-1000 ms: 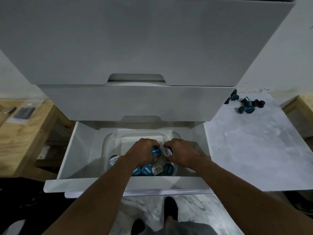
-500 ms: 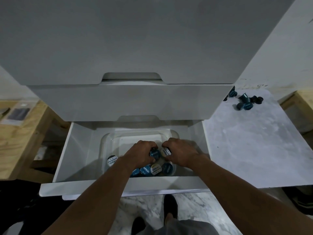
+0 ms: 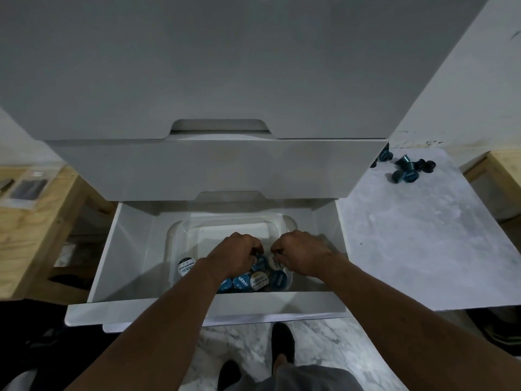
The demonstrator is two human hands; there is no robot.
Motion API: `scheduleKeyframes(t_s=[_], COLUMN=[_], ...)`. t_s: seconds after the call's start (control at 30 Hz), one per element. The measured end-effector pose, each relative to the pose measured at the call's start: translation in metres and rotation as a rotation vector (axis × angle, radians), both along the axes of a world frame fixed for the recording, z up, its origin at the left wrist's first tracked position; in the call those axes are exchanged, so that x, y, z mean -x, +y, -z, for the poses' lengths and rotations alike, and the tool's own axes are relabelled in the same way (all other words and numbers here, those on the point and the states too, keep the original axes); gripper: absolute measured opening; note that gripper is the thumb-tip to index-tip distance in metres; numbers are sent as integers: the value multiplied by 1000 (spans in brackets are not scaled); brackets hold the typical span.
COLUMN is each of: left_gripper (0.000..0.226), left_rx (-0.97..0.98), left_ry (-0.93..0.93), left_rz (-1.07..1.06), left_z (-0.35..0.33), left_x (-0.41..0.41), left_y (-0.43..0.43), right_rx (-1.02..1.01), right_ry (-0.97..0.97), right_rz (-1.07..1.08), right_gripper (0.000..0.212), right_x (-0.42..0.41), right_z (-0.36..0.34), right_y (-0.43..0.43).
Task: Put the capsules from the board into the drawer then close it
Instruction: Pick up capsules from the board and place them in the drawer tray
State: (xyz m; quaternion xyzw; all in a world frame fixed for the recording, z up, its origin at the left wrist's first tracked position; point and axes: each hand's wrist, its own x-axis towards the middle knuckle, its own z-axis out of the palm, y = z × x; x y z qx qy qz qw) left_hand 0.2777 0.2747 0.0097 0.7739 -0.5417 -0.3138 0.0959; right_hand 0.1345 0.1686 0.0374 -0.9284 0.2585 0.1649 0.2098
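Observation:
The bottom white drawer (image 3: 197, 306) stands pulled open. Inside it is a clear plastic tub (image 3: 180, 235) with several blue and white-lidded capsules (image 3: 242, 282) at its near end, and one dark-lidded capsule (image 3: 186, 266) apart at the left. My left hand (image 3: 236, 256) and my right hand (image 3: 301, 255) reach into the tub side by side, fingers curled down. A blue capsule (image 3: 260, 262) sits at the left fingertips and a white-lidded capsule (image 3: 275, 262) at the right ones. On the far corner of the marble board (image 3: 423, 249) lie several more blue capsules (image 3: 406, 170).
Two shut drawer fronts (image 3: 214, 170) overhang the back of the open drawer. A wooden bench (image 3: 28, 221) stands at the left and a wooden frame (image 3: 501, 170) at the right. My shoes (image 3: 283, 345) are on the marble floor below the drawer front.
Both hands stay over the tub, and their fingers have curled lower onto the capsule pile. The view has shifted slightly.

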Motion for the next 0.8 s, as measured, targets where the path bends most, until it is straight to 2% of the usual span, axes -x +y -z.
scheduleKeyframes(t_s=[0.6,0.73,0.8], left_gripper=[34,35,36], left_rx=[-35,-30,-23], left_ry=[-55,-86,-117], left_rz=[-57,-126,-167], left_z=[0,-3,-6], left_x=[10,15,15], left_y=[-2,0,2], right_rx=[-35,-40,-22], right_ry=[-15,-67,-108], right_rz=[-14,-21,-1], right_gripper=[19,34,35], right_x=[2,4,3], right_z=[7,8,4], right_y=[-2,-6,-7])
